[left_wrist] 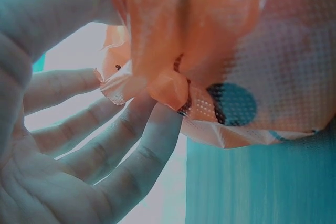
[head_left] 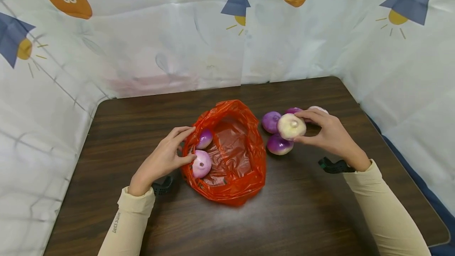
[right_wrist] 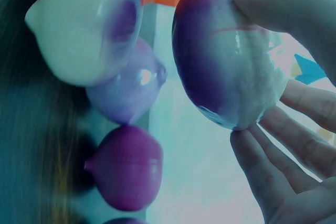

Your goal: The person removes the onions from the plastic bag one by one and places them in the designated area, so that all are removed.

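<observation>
A red plastic bag (head_left: 261, 161) stands with its mouth open at the middle of the table. My left hand (head_left: 161, 161) pinches its left rim, thumb on the inner side and fingers outside, as the left wrist view also shows. Two purple onions, one darker (head_left: 204, 139) and one paler (head_left: 202, 164), lie inside along that left wall. To the right of the bag, my right hand (head_left: 328, 135) holds a pale onion (head_left: 291, 126) between thumb and fingertips. In the right wrist view this held onion (right_wrist: 226, 56) shows a purple side and is raised apart from the others.
Several more onions sit on the table just right of the bag, among them a purple one (head_left: 271, 121) and a purple-and-white one (head_left: 280, 144). The dark wooden table (head_left: 302, 216) is enclosed by a printed white cloth (head_left: 142, 50) at the back and sides.
</observation>
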Motion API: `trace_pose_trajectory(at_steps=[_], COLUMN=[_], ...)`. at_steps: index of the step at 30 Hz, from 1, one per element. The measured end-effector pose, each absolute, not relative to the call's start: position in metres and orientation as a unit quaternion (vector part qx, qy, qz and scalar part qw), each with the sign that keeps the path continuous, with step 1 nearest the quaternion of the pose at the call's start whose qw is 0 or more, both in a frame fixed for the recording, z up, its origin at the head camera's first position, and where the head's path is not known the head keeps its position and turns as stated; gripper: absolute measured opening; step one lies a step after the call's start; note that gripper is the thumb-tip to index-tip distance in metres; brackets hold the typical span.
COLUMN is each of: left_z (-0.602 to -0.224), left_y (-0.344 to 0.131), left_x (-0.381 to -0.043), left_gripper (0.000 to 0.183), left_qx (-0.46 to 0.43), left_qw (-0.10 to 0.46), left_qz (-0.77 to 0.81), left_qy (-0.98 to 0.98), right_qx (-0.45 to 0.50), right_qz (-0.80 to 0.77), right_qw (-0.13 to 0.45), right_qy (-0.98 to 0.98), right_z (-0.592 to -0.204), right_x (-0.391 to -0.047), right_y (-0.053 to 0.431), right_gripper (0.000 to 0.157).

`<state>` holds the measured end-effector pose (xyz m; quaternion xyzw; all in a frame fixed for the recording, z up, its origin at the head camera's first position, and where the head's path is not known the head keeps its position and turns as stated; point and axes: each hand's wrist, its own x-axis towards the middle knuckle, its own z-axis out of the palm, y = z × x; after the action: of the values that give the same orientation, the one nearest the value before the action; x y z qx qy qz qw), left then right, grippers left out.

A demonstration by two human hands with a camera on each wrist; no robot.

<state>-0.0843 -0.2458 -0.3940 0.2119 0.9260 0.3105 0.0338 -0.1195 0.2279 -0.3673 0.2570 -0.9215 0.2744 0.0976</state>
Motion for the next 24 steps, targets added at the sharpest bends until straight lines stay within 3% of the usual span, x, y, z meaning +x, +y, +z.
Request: trace_pose_trajectory(at_steps=[24], left_z=[-0.393], left_y=[-0.245], left_x=[-0.084], left_gripper=[0.078], left_qx=[0.204], left_qw=[0.043], left_qz=[0.311], left_qy=[0.927], right_qx=[0.195], right_qz=[0.292], right_qw=[0.077], right_qy=[-0.933], right_z=[-0.383], right_x=[-0.107], right_y=[0.266], right_gripper=[0.068])
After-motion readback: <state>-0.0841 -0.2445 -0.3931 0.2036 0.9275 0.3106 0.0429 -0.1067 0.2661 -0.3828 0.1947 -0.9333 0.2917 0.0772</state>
